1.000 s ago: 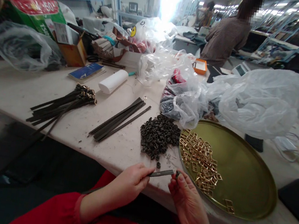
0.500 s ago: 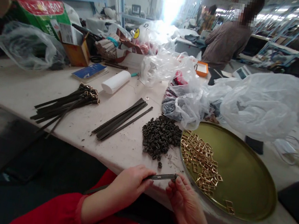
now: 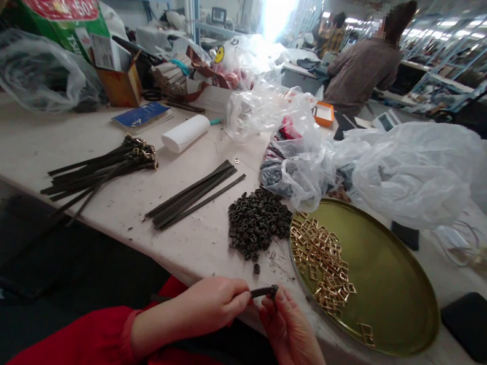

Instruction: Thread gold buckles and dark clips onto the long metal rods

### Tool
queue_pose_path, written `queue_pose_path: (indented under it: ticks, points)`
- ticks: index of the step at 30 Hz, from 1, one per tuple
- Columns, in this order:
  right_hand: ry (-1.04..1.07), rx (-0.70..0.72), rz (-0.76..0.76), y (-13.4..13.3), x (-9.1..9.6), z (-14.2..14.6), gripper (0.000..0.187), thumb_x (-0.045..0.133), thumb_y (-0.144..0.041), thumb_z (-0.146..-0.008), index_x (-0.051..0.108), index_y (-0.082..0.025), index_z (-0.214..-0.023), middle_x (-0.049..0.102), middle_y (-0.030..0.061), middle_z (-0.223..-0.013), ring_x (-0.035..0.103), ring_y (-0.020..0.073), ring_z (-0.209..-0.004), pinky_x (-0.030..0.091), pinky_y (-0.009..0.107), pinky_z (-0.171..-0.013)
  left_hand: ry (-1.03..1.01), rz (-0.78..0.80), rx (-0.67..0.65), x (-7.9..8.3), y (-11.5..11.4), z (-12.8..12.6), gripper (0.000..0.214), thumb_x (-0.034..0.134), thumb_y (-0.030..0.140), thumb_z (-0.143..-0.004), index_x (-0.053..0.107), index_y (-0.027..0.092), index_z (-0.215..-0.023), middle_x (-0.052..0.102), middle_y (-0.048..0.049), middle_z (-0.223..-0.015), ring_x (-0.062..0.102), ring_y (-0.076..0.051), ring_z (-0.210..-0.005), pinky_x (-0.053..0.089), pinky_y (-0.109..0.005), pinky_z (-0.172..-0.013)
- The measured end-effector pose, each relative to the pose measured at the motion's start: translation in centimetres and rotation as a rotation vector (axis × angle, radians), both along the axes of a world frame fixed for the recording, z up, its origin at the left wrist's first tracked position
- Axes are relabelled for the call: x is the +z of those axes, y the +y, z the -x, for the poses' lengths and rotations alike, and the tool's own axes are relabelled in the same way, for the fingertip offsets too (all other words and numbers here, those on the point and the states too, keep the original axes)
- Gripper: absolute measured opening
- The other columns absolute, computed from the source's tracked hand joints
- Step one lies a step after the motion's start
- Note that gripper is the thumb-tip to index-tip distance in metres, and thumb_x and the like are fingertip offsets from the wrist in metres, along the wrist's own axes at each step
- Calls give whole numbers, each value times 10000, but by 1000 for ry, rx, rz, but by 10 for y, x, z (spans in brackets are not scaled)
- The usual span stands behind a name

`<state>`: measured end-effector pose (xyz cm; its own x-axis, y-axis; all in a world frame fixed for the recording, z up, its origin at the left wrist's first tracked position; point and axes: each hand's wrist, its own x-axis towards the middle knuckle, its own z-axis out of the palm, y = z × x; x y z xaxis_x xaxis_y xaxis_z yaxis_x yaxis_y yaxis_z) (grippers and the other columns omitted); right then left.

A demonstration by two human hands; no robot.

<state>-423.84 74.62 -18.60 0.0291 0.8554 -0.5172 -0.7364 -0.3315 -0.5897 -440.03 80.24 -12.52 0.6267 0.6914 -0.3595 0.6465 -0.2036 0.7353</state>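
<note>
At the table's near edge my left hand pinches a thin dark strap, whose free end pokes out to the right. My right hand closes its fingertips on that same end, right beside the left thumb. A heap of small dark loops lies just beyond the hands. To its right a round brass tray carries several gold square buckles. Loose dark straps lie further left, and a bundle of straps with buckles fitted lies beyond them.
Clear plastic bags crowd the back of the table, with a white roll, a blue booklet and boxes at the back left. A black pad lies at the right. Another person stands at a far table.
The hands have drawn closer together; less of the strap shows between them now, and its tip has shifted slightly left and down.
</note>
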Motion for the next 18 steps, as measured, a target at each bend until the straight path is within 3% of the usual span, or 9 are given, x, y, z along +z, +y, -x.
queue_pose_path:
  ticks: [4,13,18]
  points:
    - [6,-25,81,4,5,3,250,788,-248,-584,616,-189,-756,592,-42,-659,560,70,-586,505,172,-599,-17,-57,21,-3,1,-4,253,324,246,-856,566,188,-812,580,5,-641,507,-128,-566,307,-209,-513]
    - [-49,-52,59,8,0,12,263,786,-293,-579,599,-195,-735,588,-41,-714,556,78,-650,466,171,-614,210,-314,46,-13,-4,-10,274,322,272,-884,562,192,-780,635,-34,-694,572,-169,-606,264,-255,-514]
    - [-103,11,-56,6,3,19,205,708,-339,-685,589,-190,-759,589,-22,-729,538,103,-681,443,207,-642,158,-341,59,-21,-5,-17,304,312,323,-905,560,194,-787,638,-30,-723,582,-164,-644,278,-253,-527]
